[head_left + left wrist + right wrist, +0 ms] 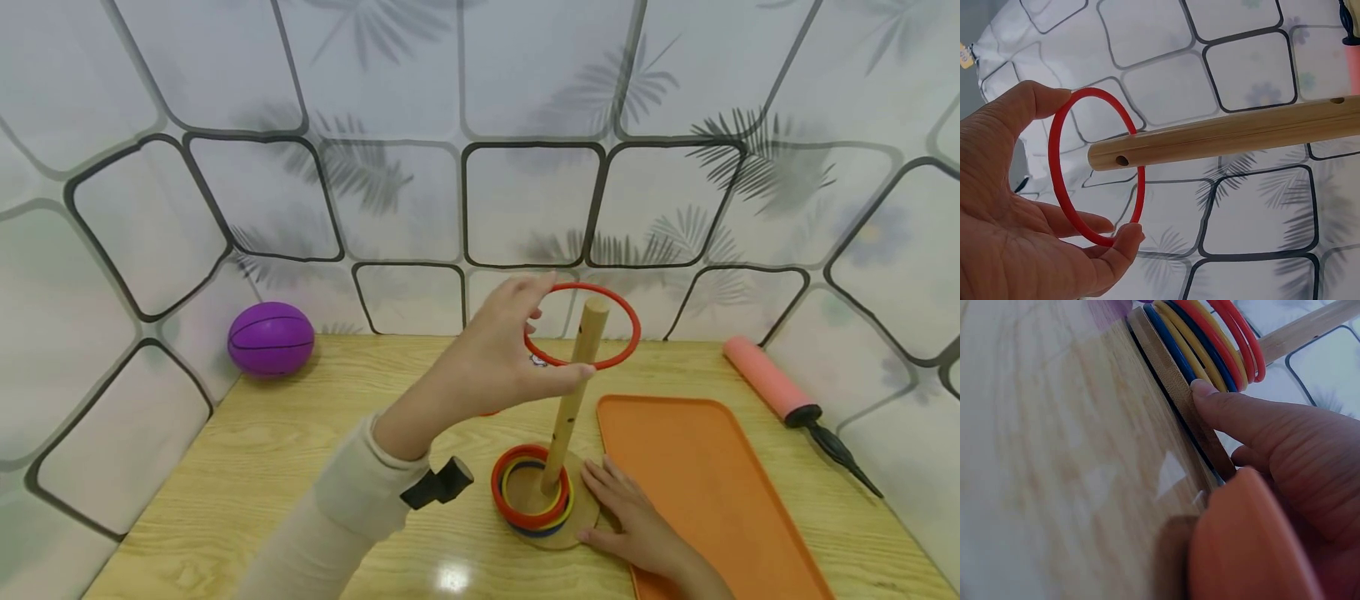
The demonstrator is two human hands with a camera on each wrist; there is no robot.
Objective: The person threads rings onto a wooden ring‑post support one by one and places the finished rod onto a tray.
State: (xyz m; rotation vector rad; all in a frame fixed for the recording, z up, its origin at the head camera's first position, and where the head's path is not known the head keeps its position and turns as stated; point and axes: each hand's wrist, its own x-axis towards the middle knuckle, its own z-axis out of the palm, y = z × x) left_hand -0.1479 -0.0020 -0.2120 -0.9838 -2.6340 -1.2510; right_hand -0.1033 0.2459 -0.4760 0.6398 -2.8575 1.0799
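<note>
My left hand point(498, 350) pinches a thin red ring point(634, 333) at its left side, thumb and fingers spread along the rim. The round tip of an upright wooden peg point(570, 412) shows inside the ring's opening in the head and left wrist views. At the peg's foot, several red, yellow and blue rings point(497, 483) lie stacked around it on a round wooden base point(583, 500). My right hand point(637, 525) holds the base's right edge, with the thumb point(1229, 409) against the edge in the right wrist view; its other fingers are partly hidden there.
An orange tray point(690, 467) lies right of the base, under my right wrist. A pink pump with a black nozzle point(772, 383) is at the far right. A purple ball point(271, 339) sits back left. Patterned cloth point(532, 204) walls the table point(247, 467).
</note>
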